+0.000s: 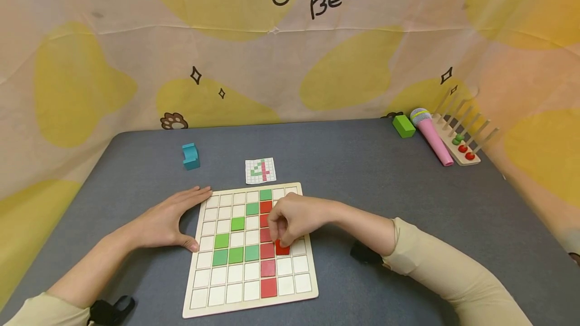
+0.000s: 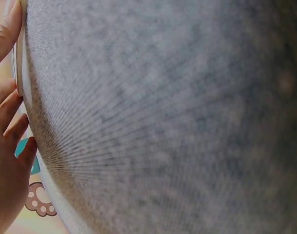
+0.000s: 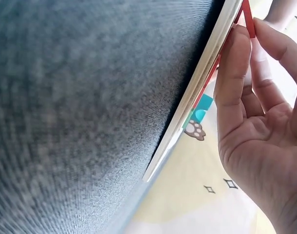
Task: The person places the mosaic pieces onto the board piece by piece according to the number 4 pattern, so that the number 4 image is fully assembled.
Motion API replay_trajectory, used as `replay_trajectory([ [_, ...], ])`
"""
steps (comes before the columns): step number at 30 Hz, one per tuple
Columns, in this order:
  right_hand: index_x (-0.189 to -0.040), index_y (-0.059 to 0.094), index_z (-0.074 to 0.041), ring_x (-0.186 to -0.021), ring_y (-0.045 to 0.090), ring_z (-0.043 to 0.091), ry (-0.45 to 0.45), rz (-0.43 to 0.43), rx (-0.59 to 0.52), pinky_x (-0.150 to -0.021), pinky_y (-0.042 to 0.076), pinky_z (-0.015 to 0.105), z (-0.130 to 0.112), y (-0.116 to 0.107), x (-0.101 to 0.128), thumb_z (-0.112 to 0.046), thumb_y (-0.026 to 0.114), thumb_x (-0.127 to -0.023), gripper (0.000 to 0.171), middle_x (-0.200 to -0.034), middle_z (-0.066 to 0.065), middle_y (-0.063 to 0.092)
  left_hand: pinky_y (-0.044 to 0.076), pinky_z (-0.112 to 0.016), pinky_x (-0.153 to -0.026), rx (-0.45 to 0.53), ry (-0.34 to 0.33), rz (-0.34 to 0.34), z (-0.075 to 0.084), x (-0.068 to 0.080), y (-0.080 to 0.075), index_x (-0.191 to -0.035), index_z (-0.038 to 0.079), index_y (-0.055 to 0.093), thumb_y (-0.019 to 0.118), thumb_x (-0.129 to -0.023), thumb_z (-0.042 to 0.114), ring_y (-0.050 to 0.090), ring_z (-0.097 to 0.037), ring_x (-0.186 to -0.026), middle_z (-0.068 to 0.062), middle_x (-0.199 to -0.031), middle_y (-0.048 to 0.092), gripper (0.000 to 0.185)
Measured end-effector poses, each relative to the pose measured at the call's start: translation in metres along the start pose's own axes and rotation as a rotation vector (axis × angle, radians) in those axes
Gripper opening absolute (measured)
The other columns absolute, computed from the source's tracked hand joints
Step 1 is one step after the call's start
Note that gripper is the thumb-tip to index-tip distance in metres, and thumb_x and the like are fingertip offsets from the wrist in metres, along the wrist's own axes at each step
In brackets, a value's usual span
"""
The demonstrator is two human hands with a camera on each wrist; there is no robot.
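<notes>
A wooden grid board [image 1: 244,307] lies on the grey table, with green and red square tiles set among its white squares. My right hand [image 1: 299,218] is over the board's right half and pinches a red tile [image 1: 282,248]. In the right wrist view that red tile [image 3: 248,20] stands tilted at the board's surface, between thumb and fingers. My left hand [image 1: 165,220] rests against the board's left side, thumb at the edge and fingertips at the upper left corner. Its fingers [image 2: 9,114] show straight along the edge in the left wrist view.
A small pattern card [image 1: 260,171] lies just beyond the board. Further left stands a blue notched block [image 1: 191,156]. At the back right are a green block [image 1: 404,127], a pink toy microphone [image 1: 434,140] and a wooden peg rack [image 1: 466,157] with beads.
</notes>
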State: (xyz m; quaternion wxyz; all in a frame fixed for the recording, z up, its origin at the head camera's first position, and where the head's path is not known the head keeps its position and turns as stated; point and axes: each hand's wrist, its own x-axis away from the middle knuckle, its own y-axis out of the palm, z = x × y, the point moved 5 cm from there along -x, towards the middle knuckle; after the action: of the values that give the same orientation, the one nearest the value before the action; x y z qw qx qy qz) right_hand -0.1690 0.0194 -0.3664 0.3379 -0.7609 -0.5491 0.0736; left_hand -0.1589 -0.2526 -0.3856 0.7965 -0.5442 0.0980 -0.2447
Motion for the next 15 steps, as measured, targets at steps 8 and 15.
replay_trajectory([
  [8,-0.077,0.074,-0.014,-0.054,0.052,-0.004,-0.002,0.002,0.004,-0.056,0.042,0.014,0.0012,0.0009,0.0003,-0.003,0.076,-0.075,0.012,-0.057,-0.013,0.061,0.032,-0.063,-0.111,0.005,-0.004,-0.004,0.0006,-0.0003,-0.0007,-0.153,0.014,0.037,0.076,-0.056,0.076,0.031,-0.043,-0.147,-0.012,-0.159,0.038,0.121],
  [15,-0.070,0.072,-0.019,-0.052,0.053,-0.005,0.009,0.035,0.078,-0.054,0.042,0.014,0.0024,0.0000,-0.0008,-0.007,0.080,-0.073,0.014,-0.057,-0.015,0.062,0.031,-0.063,-0.112,0.007,-0.010,-0.012,0.0014,-0.0001,-0.0011,-0.153,0.015,0.037,0.075,-0.056,0.076,0.031,-0.043,-0.147,-0.012,-0.159,0.038,0.121],
])
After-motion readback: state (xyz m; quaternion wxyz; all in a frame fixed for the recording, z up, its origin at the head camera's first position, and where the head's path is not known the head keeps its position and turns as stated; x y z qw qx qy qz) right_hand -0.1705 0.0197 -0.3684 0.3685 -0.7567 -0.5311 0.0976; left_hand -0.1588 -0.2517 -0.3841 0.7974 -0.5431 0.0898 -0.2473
